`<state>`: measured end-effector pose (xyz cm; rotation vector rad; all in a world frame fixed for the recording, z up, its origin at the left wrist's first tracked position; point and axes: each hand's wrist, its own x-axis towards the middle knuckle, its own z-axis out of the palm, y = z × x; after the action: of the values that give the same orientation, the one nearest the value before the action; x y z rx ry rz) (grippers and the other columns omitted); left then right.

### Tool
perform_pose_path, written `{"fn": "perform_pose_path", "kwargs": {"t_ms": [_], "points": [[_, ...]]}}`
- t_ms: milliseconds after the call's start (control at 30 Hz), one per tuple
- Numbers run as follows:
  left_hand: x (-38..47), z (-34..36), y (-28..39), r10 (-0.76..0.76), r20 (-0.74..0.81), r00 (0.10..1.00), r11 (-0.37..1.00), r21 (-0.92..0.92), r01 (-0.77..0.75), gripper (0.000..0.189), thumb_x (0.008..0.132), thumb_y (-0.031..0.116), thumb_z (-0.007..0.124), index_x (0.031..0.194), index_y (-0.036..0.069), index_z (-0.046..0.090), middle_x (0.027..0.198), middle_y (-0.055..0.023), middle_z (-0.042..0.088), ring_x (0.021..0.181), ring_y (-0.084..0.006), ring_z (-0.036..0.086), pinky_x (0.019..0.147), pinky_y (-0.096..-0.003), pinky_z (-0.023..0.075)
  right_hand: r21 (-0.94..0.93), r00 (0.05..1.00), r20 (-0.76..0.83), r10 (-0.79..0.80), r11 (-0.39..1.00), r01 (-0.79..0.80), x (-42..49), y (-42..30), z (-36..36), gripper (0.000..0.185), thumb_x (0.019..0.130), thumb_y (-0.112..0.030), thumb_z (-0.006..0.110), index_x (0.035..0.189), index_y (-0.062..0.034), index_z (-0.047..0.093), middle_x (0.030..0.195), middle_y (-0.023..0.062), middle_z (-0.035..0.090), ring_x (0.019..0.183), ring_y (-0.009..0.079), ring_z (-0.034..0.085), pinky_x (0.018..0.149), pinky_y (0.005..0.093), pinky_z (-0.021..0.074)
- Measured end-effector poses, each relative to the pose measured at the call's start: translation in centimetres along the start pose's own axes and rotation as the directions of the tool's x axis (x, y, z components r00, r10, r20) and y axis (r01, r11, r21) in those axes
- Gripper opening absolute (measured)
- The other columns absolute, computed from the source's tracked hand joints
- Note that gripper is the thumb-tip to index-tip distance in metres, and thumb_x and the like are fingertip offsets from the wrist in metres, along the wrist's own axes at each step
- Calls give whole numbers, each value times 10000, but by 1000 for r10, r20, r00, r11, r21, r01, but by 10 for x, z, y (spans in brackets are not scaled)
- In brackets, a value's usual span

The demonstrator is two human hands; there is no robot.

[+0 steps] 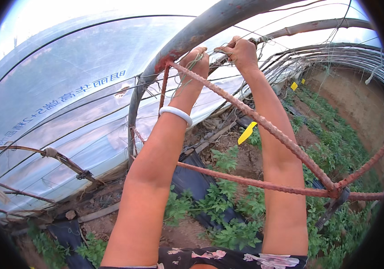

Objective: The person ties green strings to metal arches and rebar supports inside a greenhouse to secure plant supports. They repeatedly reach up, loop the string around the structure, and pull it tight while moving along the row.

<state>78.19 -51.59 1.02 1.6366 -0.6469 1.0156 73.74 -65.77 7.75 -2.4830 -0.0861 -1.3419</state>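
Both my arms are raised towards the curved roof frame of a plastic-film greenhouse. My left hand (195, 62), with a pale bangle (177, 113) lower on that arm, is closed on thin light-green twine (197, 61), which hangs in loose loops about the wrist. Just right of it, my right hand (240, 53) pinches the twine between thumb and fingers, close to a bamboo arch pole (288, 31). The grey metal arch pipe (192, 35) passes beside my left hand. From its red-painted joint, a rusty ribbed steel bar (246, 109) slants down in front of both forearms.
Transparent plastic film (77, 60) with printed writing slopes on the left, behind dark wires. Leafy green plants (232, 232) grow below along black mulch film (192, 181). A yellow card (247, 133) hangs between my forearms. Rusty bars meet at a joint (336, 192) at lower right.
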Motion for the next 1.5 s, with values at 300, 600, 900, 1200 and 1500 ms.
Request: {"fn": "perform_pose_path", "kwargs": {"t_ms": [300,600,900,1200,1500], "points": [[26,0,12,-124,276,953,982,-102,158,326,880,364,577,900,89,751,818,-83,710,791,-203,659,720,-325,481,-53,983,-87,-164,986,160,-4,-2,-2,380,763,-334,765,957,-51,601,789,137,669,778,319,664,699,394,506],[23,-3,29,-31,207,978,901,-417,117,229,833,240,672,937,49,742,866,-95,721,850,-179,669,799,-305,498,0,987,-72,-144,990,144,-5,-6,-5,433,770,-291,797,1002,-35,535,849,168,674,790,306,673,682,389,519],[21,15,30,29,10,1000,929,-370,-23,171,828,146,632,862,4,720,768,-149,686,725,-239,661,681,-343,489,106,984,45,-174,980,169,-3,-4,-4,421,832,-288,723,1073,-20,505,880,165,655,833,286,662,743,386,521],[12,15,33,-167,-78,983,813,-575,93,150,856,113,632,801,-16,686,632,-62,616,550,-116,531,530,-288,407,518,970,208,-123,855,-3,-6,-4,-13,489,738,5,663,1197,13,497,1017,110,637,922,162,610,783,287,516],[-2,-7,37,-225,117,967,528,-820,222,366,884,183,660,573,45,527,568,38,425,539,-65,333,508,-255,245,750,955,277,-110,645,-144,-14,-20,-23,513,715,135,517,1211,6,509,1124,131,628,1006,165,581,839,246,478]]}}
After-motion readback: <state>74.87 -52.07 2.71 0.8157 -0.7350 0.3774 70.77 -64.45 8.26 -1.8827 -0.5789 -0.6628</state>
